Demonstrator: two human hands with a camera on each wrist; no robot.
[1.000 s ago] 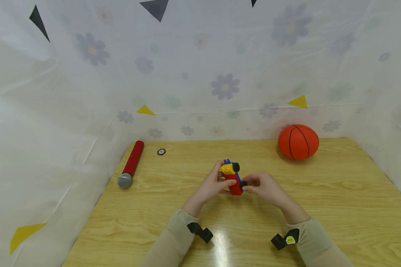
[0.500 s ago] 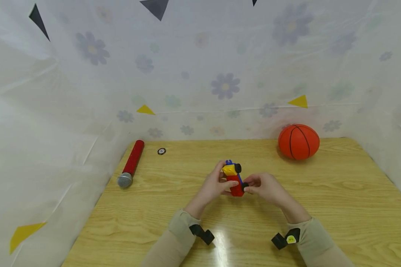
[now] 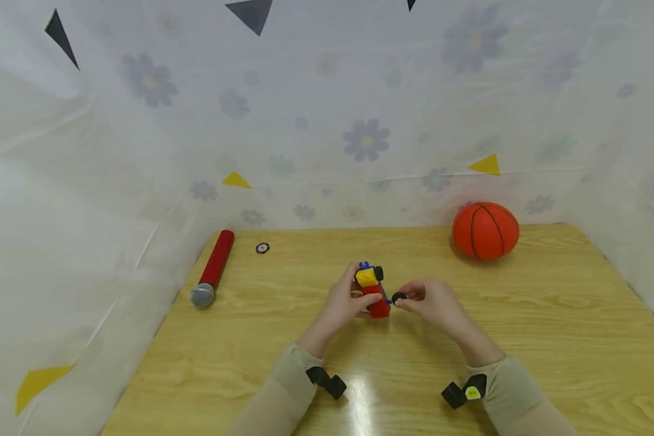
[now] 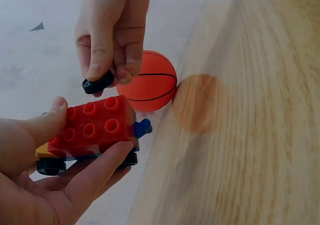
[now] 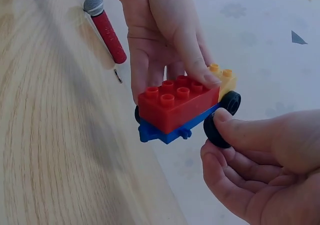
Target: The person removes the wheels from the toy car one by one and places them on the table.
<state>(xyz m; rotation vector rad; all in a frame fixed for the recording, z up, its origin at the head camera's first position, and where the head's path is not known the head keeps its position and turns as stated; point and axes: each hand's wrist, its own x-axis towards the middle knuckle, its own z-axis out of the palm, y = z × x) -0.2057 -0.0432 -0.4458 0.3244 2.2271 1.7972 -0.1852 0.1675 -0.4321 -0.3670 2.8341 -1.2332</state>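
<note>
A toy car [image 3: 376, 301] built of a red brick [image 5: 175, 107] and a yellow brick [image 3: 367, 278] on a blue base [image 5: 169, 134] is tilted in my left hand [image 3: 340, 306]. The thumb lies on the red brick's side and the other fingers wrap round the base. My right hand [image 3: 433, 303] pinches a loose black wheel [image 4: 98, 82] between thumb and fingers, just apart from the car. A bare blue axle stub [image 5: 185, 133] sticks out on the near side. Black wheels [image 5: 231, 103] sit at the car's other corners.
On the wooden table [image 3: 223, 363], a red microphone [image 3: 215, 266] lies at the left, with a small round black-and-white disc [image 3: 263, 248] near it. An orange toy basketball [image 3: 485, 231] stands at the back right. A white flowered curtain [image 3: 316, 121] encloses the back and sides.
The black wheel has come off the car's axle and stays pinched in my right hand. My left hand has shifted slightly left with the car, opening a small gap.
</note>
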